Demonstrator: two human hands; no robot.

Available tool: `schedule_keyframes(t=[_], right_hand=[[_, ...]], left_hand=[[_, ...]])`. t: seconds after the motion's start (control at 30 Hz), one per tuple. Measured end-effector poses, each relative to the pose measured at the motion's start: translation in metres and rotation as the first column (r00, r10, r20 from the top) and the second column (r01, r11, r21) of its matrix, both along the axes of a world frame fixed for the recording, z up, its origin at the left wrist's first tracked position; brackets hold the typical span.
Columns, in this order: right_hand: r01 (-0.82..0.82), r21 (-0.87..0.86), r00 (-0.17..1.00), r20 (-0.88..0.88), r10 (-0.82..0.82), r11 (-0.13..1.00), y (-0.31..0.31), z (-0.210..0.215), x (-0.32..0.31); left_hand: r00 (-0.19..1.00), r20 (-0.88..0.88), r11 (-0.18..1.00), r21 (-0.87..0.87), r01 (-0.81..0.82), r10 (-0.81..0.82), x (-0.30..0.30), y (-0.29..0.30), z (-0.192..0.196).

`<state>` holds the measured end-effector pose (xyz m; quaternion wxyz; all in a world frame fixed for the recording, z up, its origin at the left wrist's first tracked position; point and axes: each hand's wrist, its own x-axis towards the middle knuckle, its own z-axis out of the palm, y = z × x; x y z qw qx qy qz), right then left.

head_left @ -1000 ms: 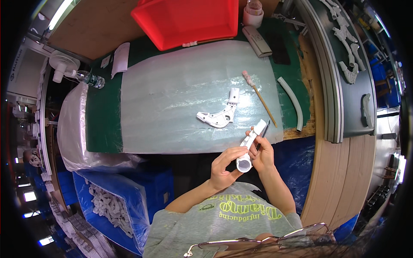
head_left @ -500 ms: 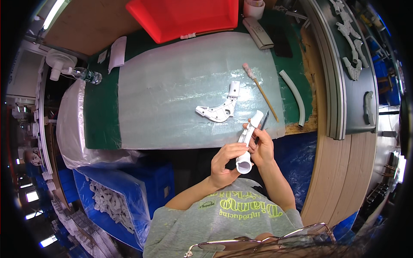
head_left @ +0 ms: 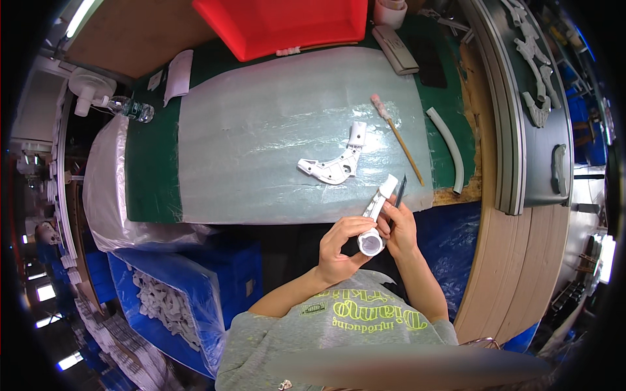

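Observation:
Close in front of my body is a white plastic part (head_left: 374, 213), its round open tube end turned toward me. My left hand (head_left: 341, 246) is closed around that tube end, fingers over the top and thumb beneath. My right hand (head_left: 402, 229) grips a slim dark pointed tool (head_left: 400, 190), tip pointing away from me; whether it is a knife or a pen cannot be told. The right fingers are also at the part's side, partly hidden. Beyond them, a similar curved white part (head_left: 336, 167) with small dark holes lies on the plastic-covered mat (head_left: 248, 156).
On the right are a stick with a pink wrapped end (head_left: 399, 140) and a curved white tube (head_left: 448, 151). A red tray (head_left: 293, 29) and a grey case (head_left: 395, 51) stand at the back. Lower left, a blue bin (head_left: 145, 319) holds many white pieces. A bottle (head_left: 134, 109) lies far left.
The held part has tilted so its round tube opening faces up more, and its far end has dropped slightly nearer me. Both hands keep their hold.

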<state>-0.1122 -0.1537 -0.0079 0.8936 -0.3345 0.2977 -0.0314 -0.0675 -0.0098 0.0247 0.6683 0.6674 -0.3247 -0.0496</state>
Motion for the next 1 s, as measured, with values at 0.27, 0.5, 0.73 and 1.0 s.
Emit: schedule_keyframes(t=[0.27, 0.5, 0.73, 1.0], right_hand=[[-0.011, -0.086, 0.995, -0.105, 0.002, 0.996, 0.001, 0.007, -0.008], [-0.116, -0.318, 0.959, 0.212, 0.19, 0.941, 0.005, 0.032, -0.032], [-0.159, -0.546, 0.95, 0.143, 0.278, 0.823, 0.017, 0.048, -0.024], [-0.048, -0.433, 0.931, 0.307, 0.198, 0.9, 0.003, 0.046, -0.023]], left_hand=[[0.994, -0.109, 0.999, 0.025, -0.027, 0.029, -0.001, 0.003, 0.005], [0.861, 0.501, 0.906, 0.321, -0.275, 0.084, 0.022, 0.013, 0.018], [0.743, 0.669, 0.892, 0.326, -0.312, 0.015, 0.028, 0.016, 0.028], [0.959, -0.163, 0.971, -0.028, -0.239, 0.232, 0.029, 0.039, 0.025]])
